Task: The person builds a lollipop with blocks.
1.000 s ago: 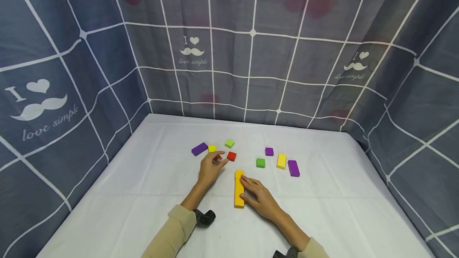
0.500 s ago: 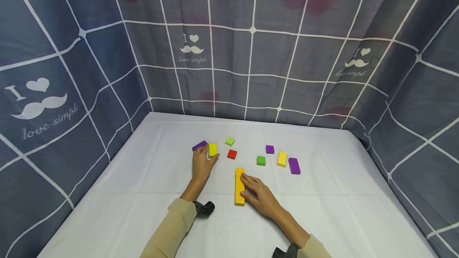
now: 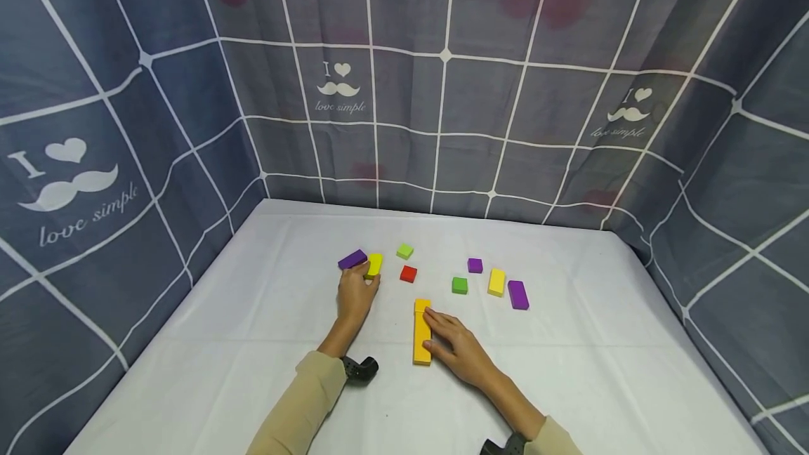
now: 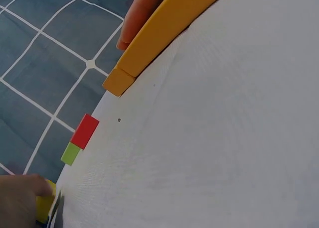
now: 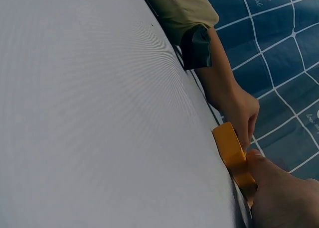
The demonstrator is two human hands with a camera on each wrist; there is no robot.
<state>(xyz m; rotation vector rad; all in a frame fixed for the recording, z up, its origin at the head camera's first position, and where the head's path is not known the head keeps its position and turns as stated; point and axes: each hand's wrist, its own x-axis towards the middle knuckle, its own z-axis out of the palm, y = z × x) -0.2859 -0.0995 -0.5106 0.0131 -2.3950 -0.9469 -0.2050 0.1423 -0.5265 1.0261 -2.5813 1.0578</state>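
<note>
My left hand (image 3: 355, 298) pinches a yellow block (image 3: 375, 265) between thumb and fingers, beside a purple block (image 3: 352, 259). In the left wrist view the hand (image 4: 22, 200) covers part of that yellow block (image 4: 45, 205). My right hand (image 3: 464, 351) lies along the right side of a long orange block (image 3: 421, 343), its fairly straight fingers and thumb touching the edge. A short orange block (image 3: 422, 305) sits flush against the far end of the long one. The right wrist view shows my thumb (image 5: 256, 161) against the orange block (image 5: 230, 146).
A red block (image 3: 408, 274) and a light green block (image 3: 405, 251) lie between the hands' far sides. Farther right are a green block (image 3: 459, 285), a small purple block (image 3: 475, 265), a yellow block (image 3: 496, 282) and a purple block (image 3: 518, 295). Gridded curtains (image 3: 404, 90) surround the white table (image 3: 569, 371).
My left hand has moved left from near the red block to the yellow block and taken hold of it, tilting it slightly. My right hand stays by the orange blocks.
</note>
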